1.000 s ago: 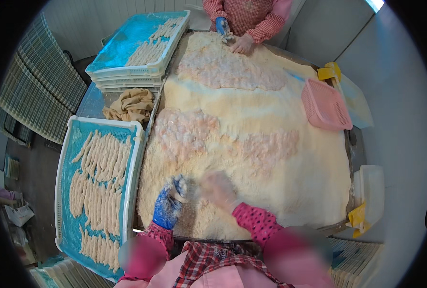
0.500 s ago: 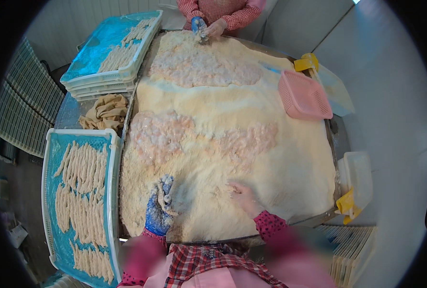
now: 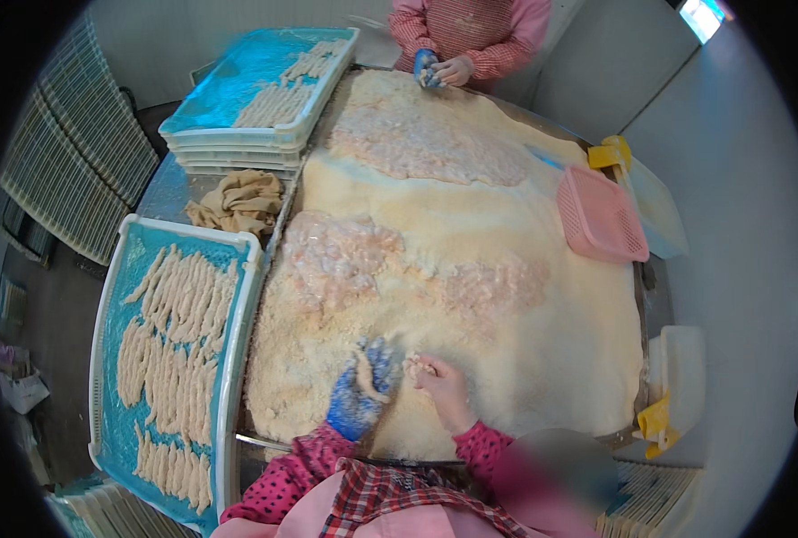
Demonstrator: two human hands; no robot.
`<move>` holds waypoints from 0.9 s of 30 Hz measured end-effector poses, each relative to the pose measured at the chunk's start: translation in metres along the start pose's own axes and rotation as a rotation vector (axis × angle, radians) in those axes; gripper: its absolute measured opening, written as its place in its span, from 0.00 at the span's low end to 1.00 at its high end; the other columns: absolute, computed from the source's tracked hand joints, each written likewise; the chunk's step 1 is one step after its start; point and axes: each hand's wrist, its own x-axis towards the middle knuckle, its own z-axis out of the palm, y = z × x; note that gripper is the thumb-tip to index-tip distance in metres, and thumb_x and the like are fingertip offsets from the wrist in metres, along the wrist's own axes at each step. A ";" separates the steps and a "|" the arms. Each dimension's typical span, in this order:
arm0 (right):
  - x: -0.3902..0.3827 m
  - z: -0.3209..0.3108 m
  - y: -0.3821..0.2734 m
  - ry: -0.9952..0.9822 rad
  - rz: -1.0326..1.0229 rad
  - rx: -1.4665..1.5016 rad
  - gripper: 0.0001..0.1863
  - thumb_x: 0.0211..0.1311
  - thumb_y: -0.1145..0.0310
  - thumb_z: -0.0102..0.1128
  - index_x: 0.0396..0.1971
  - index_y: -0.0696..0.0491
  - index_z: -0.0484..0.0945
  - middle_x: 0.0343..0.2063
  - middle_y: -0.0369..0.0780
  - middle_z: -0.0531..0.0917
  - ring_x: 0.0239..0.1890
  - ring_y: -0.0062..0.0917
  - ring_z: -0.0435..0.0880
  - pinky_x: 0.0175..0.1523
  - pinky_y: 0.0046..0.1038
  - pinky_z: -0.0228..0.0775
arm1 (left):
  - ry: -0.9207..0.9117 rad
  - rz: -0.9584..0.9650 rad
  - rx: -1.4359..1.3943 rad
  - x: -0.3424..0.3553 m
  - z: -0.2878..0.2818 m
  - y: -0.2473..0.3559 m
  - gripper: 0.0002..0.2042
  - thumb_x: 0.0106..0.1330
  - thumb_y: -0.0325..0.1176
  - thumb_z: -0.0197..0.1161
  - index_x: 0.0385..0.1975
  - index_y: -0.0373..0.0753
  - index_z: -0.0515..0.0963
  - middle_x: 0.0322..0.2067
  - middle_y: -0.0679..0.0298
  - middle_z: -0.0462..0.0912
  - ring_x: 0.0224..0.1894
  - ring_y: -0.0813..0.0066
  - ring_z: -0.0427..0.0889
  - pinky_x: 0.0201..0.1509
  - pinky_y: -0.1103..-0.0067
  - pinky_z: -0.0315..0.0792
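My left hand (image 3: pixel 352 403), in a crumb-dusted blue glove, holds a crumb-coated meat strip (image 3: pixel 366 377) lying along its palm and fingers. Close on its right, my right hand (image 3: pixel 448 394) has its fingers closed round a small crumb-coated clump (image 3: pixel 417 366); whether that is meat or only crumbs I cannot tell. Both hands are over the near part of a table spread with pale breadcrumbs (image 3: pixel 524 377). Beyond them lie two patches of wet raw pink meat, a left heap (image 3: pixel 336 255) and a flatter right heap (image 3: pixel 493 291), partly sunk in the crumbs.
At left, a white-rimmed tray (image 3: pixel 245 345) lined in blue carries rows of coated strips. Stacked trays (image 3: pixel 229 148) and a tan cloth (image 3: pixel 242 202) are behind it. A pink basket (image 3: pixel 601 215) sits on the crumbs at right. Across the table, a co-worker (image 3: pixel 471 40) handles crumbs beside another meat patch (image 3: pixel 426 143).
My hands have come closer together. The right has lifted from the crumbs with a clump in its fingers; the left has turned, showing the strip in its palm. The whole view has shifted.
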 end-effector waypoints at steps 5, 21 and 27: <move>-0.033 0.050 -0.001 -0.033 -0.881 -0.582 0.24 0.65 0.57 0.47 0.55 0.57 0.66 0.58 0.49 0.66 0.61 0.39 0.64 0.63 0.37 0.54 | -0.064 0.099 0.124 0.028 -0.038 -0.014 0.27 0.72 0.43 0.39 0.66 0.39 0.45 0.66 0.59 0.52 0.66 0.71 0.53 0.67 0.72 0.52; -0.019 0.071 -0.010 0.117 -1.050 -0.454 0.46 0.61 0.35 0.19 0.66 0.61 0.38 0.66 0.56 0.42 0.69 0.47 0.38 0.69 0.44 0.26 | -0.065 0.365 0.558 -0.001 0.008 -0.030 0.30 0.67 0.38 0.49 0.66 0.35 0.47 0.67 0.58 0.46 0.68 0.67 0.48 0.69 0.74 0.44; -0.016 0.060 -0.002 0.355 -0.875 -0.261 0.42 0.64 0.38 0.18 0.67 0.56 0.35 0.68 0.48 0.37 0.70 0.39 0.32 0.70 0.38 0.22 | -0.346 0.167 2.074 0.021 -0.035 0.012 0.26 0.66 0.35 0.51 0.63 0.37 0.57 0.64 0.52 0.55 0.64 0.63 0.60 0.65 0.76 0.55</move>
